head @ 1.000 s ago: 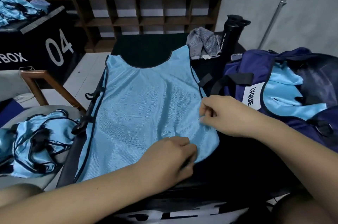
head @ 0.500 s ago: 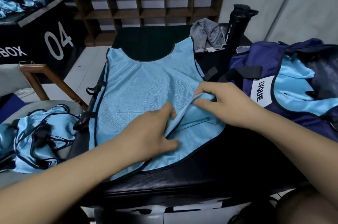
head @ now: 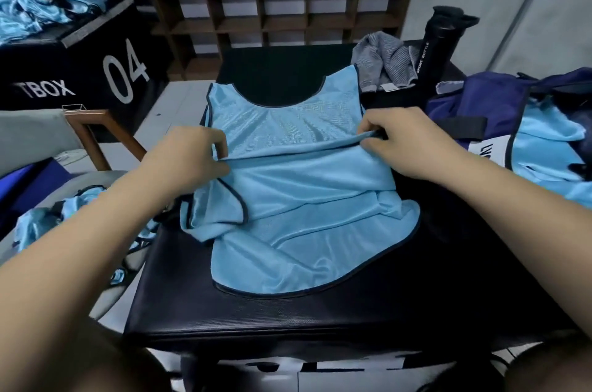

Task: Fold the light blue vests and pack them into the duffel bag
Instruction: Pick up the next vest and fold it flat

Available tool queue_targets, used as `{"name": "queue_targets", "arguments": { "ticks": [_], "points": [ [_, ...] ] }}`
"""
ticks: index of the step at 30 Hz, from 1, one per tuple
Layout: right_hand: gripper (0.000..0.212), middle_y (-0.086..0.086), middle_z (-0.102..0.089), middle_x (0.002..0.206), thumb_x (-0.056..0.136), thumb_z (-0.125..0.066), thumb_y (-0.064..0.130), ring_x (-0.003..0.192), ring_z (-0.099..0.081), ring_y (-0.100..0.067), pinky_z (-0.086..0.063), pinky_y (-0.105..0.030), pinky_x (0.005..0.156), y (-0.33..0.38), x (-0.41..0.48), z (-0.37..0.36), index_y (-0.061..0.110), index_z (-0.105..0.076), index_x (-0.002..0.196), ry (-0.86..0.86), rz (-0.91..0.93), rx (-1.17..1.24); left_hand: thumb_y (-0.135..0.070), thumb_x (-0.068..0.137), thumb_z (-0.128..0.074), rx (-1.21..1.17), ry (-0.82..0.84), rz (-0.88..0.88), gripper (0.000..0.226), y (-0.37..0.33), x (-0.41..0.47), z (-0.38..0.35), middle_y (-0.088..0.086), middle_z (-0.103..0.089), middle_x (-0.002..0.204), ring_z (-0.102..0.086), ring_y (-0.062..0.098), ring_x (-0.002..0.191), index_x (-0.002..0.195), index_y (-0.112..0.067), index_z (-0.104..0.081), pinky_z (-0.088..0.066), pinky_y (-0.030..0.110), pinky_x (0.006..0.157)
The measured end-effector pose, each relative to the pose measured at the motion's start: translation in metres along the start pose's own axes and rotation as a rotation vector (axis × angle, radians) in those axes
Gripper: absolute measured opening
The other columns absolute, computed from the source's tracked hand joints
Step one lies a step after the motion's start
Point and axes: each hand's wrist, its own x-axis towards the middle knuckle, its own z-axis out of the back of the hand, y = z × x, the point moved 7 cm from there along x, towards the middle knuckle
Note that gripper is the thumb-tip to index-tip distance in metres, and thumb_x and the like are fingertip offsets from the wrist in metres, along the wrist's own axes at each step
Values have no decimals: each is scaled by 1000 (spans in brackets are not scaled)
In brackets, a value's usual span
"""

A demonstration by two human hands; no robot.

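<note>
Head view: a light blue vest (head: 298, 199) lies on the black padded counter (head: 320, 314), its scooped neckline pointing away and its curved, dark-trimmed hem towards the near edge. The left hand (head: 189, 158) pinches the left end of a raised fold across the vest's middle, and the right hand (head: 400, 138) pinches the right end at the trim. Slack cloth bunches below the left hand, close to the counter's left edge. Bare counter shows in front of the hem and to its right.

The navy duffel bag (head: 480, 100) sits at the right edge, open, with another folded vest (head: 544, 148) inside. A black sport bottle (head: 435, 45) and a grey cloth (head: 384, 61) occupy the far right corner. A heap of vests (head: 41, 222) lies off the counter to the left.
</note>
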Motion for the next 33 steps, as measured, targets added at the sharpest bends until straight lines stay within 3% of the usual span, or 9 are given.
{"name": "queue_targets", "arguments": {
  "ticks": [5, 10, 14, 16, 18, 21, 26, 29, 33],
  "points": [
    [15, 1, -71, 99, 89, -69, 15, 98, -64, -27, -55, -44, 87, -5, 56, -2, 30, -67, 90, -56, -46, -107, -22, 85, -74, -57, -224, 74, 13, 19, 30, 12, -4, -64, 71, -58, 21, 61, 84, -27, -62, -49, 34, 56],
    [21, -3, -70, 104, 90, -66, 12, 100, -63, -29, -58, -47, 86, -20, 96, -17, 33, -64, 87, -65, -143, -133, -21, 89, -75, -108, -309, 108, 10, 31, 50, -4, -5, -63, 77, -59, 24, 69, 88, -23, -65, -46, 33, 56],
    [22, -4, -71, 109, 91, -66, 12, 104, -65, -32, -55, -40, 84, -38, 109, -32, 33, -64, 89, -101, -221, -131, -26, 90, -75, -148, -274, 129, 11, 41, 57, -22, 0, -69, 84, -62, 27, 76, 89, -25, -64, -49, 35, 59],
    [22, -5, -71, 114, 92, -66, 13, 108, -65, -33, -54, -39, 86, -45, 109, -38, 34, -65, 98, -97, -249, -123, -32, 90, -79, -169, -226, 129, 17, 45, 57, -28, -2, -69, 86, -65, 26, 81, 97, -26, -65, -56, 41, 66],
    [30, -8, -68, 126, 95, -69, 17, 116, -62, -34, -51, -44, 97, -45, 105, -41, 30, -64, 122, -61, -243, -155, -34, 90, -81, -175, -197, 116, 28, 45, 55, -30, -5, -69, 85, -66, 25, 84, 108, -23, -63, -60, 45, 73],
    [45, -11, -61, 136, 96, -71, 21, 124, -57, -36, -46, -49, 106, -29, 86, -34, 23, -59, 139, -46, -180, -198, -30, 91, -78, -206, -222, 73, 31, 34, 45, -19, -6, -71, 87, -65, 21, 83, 114, -20, -59, -58, 43, 73],
    [36, 1, -62, 118, 92, -69, 19, 113, -61, -24, -50, -44, 100, 6, 0, -26, 21, -65, 127, -80, -40, 64, -34, 90, -80, -274, -183, -36, 24, 2, 4, -4, -12, -68, 83, -63, 9, 75, 97, -26, -59, -48, 31, 64],
    [28, 6, -58, 113, 93, -70, 17, 110, -58, -18, -47, -38, 99, 17, -55, -24, 20, -66, 121, -59, 58, 73, -32, 89, -82, -276, -111, -136, 24, -21, -31, -1, -14, -67, 78, -63, 3, 73, 88, -31, -58, -42, 19, 61],
    [17, 13, -54, 102, 95, -65, 18, 99, -56, -11, -50, -36, 89, 19, -101, -17, 26, -61, 109, 22, 108, 49, -28, 88, -82, -312, -24, -290, 30, -48, -76, -6, -15, -68, 81, -67, 9, 74, 93, -34, -53, -54, 31, 69]
  ]
}}
